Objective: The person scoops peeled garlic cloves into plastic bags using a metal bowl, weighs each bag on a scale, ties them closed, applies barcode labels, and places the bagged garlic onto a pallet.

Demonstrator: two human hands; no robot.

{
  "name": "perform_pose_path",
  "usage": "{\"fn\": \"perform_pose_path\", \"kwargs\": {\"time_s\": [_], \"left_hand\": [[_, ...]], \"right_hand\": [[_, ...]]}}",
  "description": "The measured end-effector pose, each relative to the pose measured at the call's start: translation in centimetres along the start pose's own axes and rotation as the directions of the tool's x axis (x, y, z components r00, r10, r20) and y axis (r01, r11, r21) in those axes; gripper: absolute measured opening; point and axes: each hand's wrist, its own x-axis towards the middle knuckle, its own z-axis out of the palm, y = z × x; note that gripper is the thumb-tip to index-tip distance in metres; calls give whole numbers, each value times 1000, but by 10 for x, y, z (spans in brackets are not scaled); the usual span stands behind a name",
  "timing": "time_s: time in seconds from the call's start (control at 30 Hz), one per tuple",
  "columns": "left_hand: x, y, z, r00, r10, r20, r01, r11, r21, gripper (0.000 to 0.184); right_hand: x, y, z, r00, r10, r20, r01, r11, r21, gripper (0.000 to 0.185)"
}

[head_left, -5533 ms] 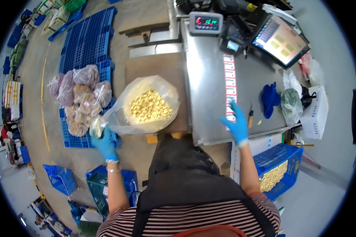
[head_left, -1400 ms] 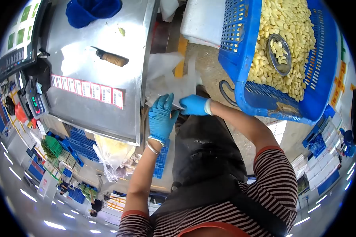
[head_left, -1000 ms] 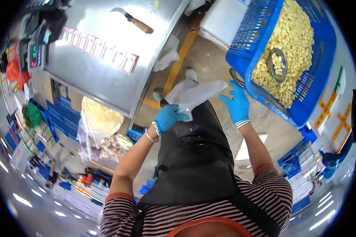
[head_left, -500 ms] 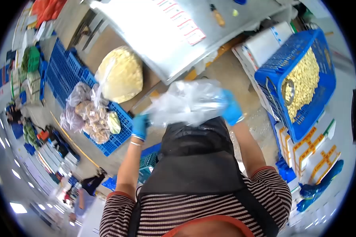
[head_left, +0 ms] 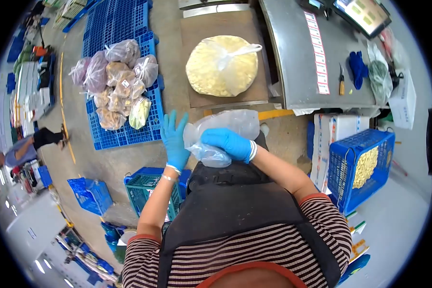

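Observation:
Both my hands wear blue gloves. My right hand (head_left: 228, 143) is closed on a clear plastic bag (head_left: 242, 124), puffed out in front of my apron. My left hand (head_left: 175, 139) is spread with its fingers apart at the bag's left edge and holds nothing. Beyond them, a tied bag of pale yellow pieces (head_left: 221, 67) rests on the brown platform (head_left: 197, 29). Several knotted bags of produce (head_left: 122, 81) lie on a blue pallet (head_left: 101, 137) to the left.
A metal table (head_left: 293, 53) at the right bears a label strip (head_left: 317, 53), a knife (head_left: 342, 81) and a blue cloth (head_left: 357, 69). Right of me stands a blue crate (head_left: 338, 168) of pale pieces. Lower left are a green crate (head_left: 141, 192) and a blue crate (head_left: 93, 197). A person (head_left: 26, 149) walks far left.
The view has swung back toward the platform and pallet. The clear bag, earlier stretched between both hands, is now bunched in my right hand. My left hand has let go and spread its fingers.

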Motion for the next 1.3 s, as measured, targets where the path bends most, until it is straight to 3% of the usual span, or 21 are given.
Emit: {"fn": "perform_pose_path", "kwargs": {"time_s": [0.03,0.07,0.1,0.13,0.17,0.2,0.27,0.3,0.33,0.4,0.47,0.53,0.6,0.67,0.7,0.83,0.93,1.13,1.2,1.27,1.3], "left_hand": [[-25,-61,41,995,-7,104,14,998,-67,60],[-27,-70,28,899,-115,423,275,899,-340,57],[-33,-69,4,699,-81,710,562,676,-476,54],[-40,-65,-20,445,82,892,811,386,-440,52],[-46,-57,-47,520,99,849,836,144,-529,48],[-49,-54,-66,591,94,801,806,-105,-582,45],[-37,-74,-86,609,-43,792,784,-122,-609,42],[-31,-87,-87,629,-153,762,738,-190,-647,39],[-26,-102,-87,634,-264,727,684,-247,-686,37],[-19,-125,-80,683,-448,577,619,-63,-783,34],[-19,-155,-61,620,-593,513,685,91,-723,34],[-8,-169,-44,579,-713,395,699,185,-691,34],[3,-178,-27,576,-748,330,675,208,-708,36],[22,-181,-21,550,-784,290,678,216,-702,37],[35,-182,-24,515,-799,309,706,192,-681,39],[82,-196,-26,538,-798,272,720,266,-641,36],[136,-184,-33,635,-722,275,566,193,-801,36],[224,-182,-30,793,-453,407,500,104,-860,39],[245,-181,-24,823,-325,466,525,124,-842,41],[261,-181,9,828,-245,505,515,-27,-857,42],[272,-170,13,839,-181,514,499,-125,-858,42]], "right_hand": [[4,-22,14,995,-3,99,9,998,-55,23],[13,-38,5,999,-15,40,16,999,-41,22],[22,-55,-11,999,-25,-21,25,999,-27,22],[27,-76,-17,983,14,-185,-6,999,44,21],[41,-82,-39,989,-31,-143,20,997,-75,19],[47,-92,-55,987,-126,-95,83,925,-370,18],[67,-105,-83,985,-104,-136,9,825,-565,32],[80,-116,-97,905,-422,-58,143,429,-892,68],[98,-129,-114,888,-457,54,140,158,-977,105],[140,-125,-146,933,-358,19,8,-32,-999,129],[180,-90,-173,994,-106,-36,-58,-213,-975,144],[219,-50,-191,997,73,6,27,-300,-954,148],[246,-21,-200,992,98,81,112,-370,-922,120],[284,36,-226,988,153,13,42,-189,-981,83],[284,38,-224,999,26,27,29,-87,-996,53],[309,22,-230,985,131,-113,-98,-112,-989,24],[292,-13,-230,950,291,-113,-144,88,-986,26],[189,-40,-174,960,185,-209,-271,433,-860,30],[158,-82,-160,900,257,-352,-435,486,-757,28],[110,-93,-166,885,307,-349,-459,461,-759,24],[85,-97,-164,941,226,-250,-334,527,-782,22]]}}
